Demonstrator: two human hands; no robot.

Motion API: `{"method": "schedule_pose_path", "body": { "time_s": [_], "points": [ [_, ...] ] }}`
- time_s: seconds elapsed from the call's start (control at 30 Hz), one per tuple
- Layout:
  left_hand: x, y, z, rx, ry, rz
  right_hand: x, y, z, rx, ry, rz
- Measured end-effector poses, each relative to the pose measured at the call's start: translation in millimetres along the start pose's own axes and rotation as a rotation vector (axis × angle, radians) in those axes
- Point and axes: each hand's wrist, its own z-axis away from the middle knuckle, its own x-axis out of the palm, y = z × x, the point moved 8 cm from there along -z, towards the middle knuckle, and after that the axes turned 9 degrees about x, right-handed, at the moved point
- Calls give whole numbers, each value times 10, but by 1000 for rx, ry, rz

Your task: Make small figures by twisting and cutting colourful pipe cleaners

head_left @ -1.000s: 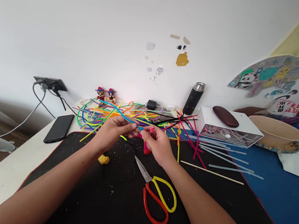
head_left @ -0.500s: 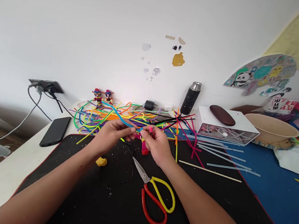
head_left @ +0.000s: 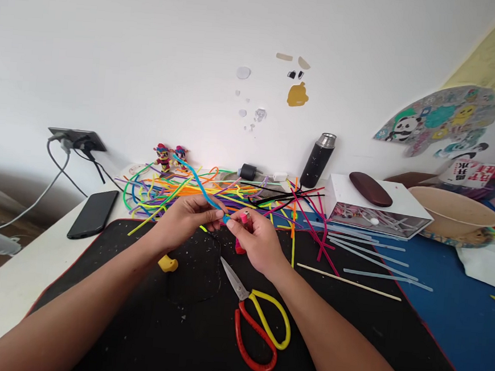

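Note:
A blue pipe cleaner (head_left: 200, 184) runs up and to the left from between my two hands. My left hand (head_left: 187, 218) is closed, pinching it between thumb and fingers near its lower end. Close beside it, my right hand (head_left: 260, 243) pinches the blue tip with the thumb. The right fingers also hold a pink-red piece wound from pipe cleaner (head_left: 240, 246), mostly hidden behind them. Below the hands, large scissors (head_left: 241, 293) with one red and one yellow handle lie partly spread on the black mat (head_left: 142, 326).
Many coloured pipe cleaners (head_left: 178, 190) are heaped along the wall. Two small figures (head_left: 163, 157), a black bottle (head_left: 318, 159), and a white box (head_left: 396, 200) stand behind. A yellow object (head_left: 167, 264), a thin stick (head_left: 351, 282), and a phone (head_left: 93, 213) lie nearer.
My fingertips have drawn together around the lower part of the blue pipe cleaner. Its free end now points higher, and the pink-red piece is more covered by my right hand.

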Motion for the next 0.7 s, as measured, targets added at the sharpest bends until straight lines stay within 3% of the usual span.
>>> {"method": "schedule_pose_path", "body": {
  "time_s": [0.37, 0.7],
  "points": [
    [18, 135, 14, 95, -70, -62, 49, 11, -1, 5, -37, 7],
    [-5, 95, 12, 32, -88, -110, 67, 155, -23, 72, -35, -56]
  ]
}}
